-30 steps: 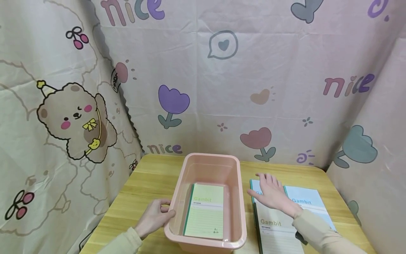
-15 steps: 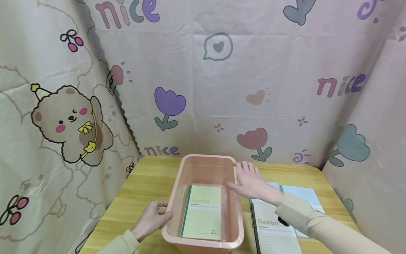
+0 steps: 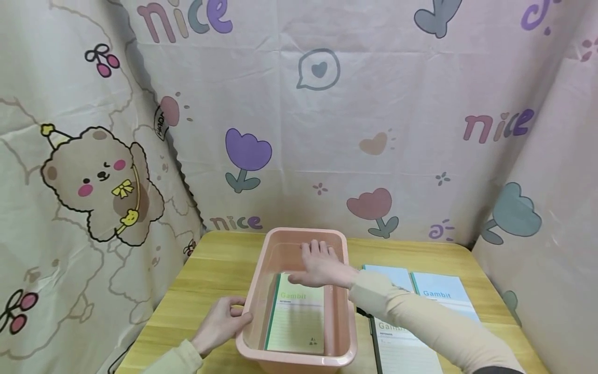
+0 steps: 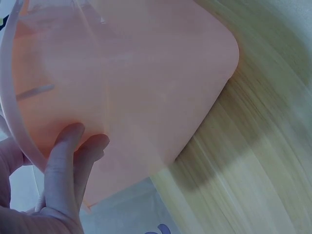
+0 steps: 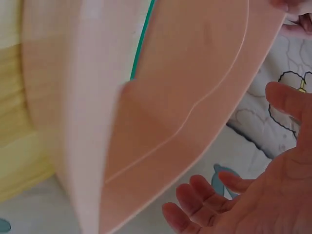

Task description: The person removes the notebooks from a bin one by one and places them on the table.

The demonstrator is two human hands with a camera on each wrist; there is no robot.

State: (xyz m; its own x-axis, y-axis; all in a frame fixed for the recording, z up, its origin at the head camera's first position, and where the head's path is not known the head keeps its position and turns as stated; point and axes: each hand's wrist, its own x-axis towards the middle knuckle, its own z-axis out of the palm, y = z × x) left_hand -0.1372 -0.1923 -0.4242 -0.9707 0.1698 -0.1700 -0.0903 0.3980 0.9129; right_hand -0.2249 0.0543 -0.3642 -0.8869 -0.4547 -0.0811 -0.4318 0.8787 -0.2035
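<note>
A pink plastic bin (image 3: 351,332) stands on the wooden table, and a green-covered notebook (image 3: 295,317) lies flat on its floor. My left hand (image 3: 223,323) grips the bin's left rim, thumb over the edge; in the left wrist view its fingers (image 4: 63,165) press the outer wall. Above the bin's far half, my right hand (image 3: 320,265) is spread with nothing in it, overlapping the notebook's top edge in the head view. The right wrist view shows that hand (image 5: 243,204) with fingers apart, over the bin's rim.
Right of the bin lie two blue notebooks (image 3: 446,284) and a grey-white notebook (image 3: 406,353) with a dark spine, partly under my right sleeve (image 3: 420,322). The wooden table (image 3: 210,270) meets a patterned curtain (image 3: 289,130) at the back and sides.
My right hand has moved left from over the notebooks beside the bin to above the bin's inside. My left hand keeps its grip on the rim. The head view has shifted slightly.
</note>
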